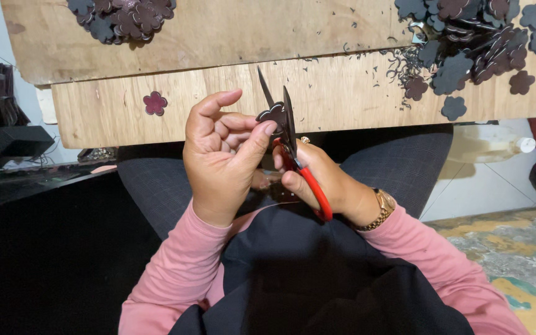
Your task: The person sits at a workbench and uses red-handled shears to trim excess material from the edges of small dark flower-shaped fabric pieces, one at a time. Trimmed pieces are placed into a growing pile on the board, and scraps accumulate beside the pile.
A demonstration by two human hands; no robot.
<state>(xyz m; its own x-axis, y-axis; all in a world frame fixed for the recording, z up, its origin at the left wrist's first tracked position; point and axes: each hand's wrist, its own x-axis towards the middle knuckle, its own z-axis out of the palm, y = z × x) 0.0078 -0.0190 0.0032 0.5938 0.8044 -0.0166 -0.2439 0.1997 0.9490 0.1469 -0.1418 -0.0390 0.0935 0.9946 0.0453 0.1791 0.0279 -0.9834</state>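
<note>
Left hand (218, 158) pinches a flower piece (272, 114); right hand (317, 180) grips open scissors (293, 149). Blades so close could nick the thumb.

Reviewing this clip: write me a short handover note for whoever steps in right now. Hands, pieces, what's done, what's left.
Left hand: pinches one small dark flower-shaped piece between thumb and fingers.
Right hand: holds red-handled scissors, blades open at the piece's edge.
Wooden board: big pile of dark flower pieces at upper right with fine trimmings beside it; smaller pile at upper left; a single reddish flower lying apart on the left.
Done: cannot tell which pile is trimmed.
Left: the piece in hand is mid-trim.
</note>
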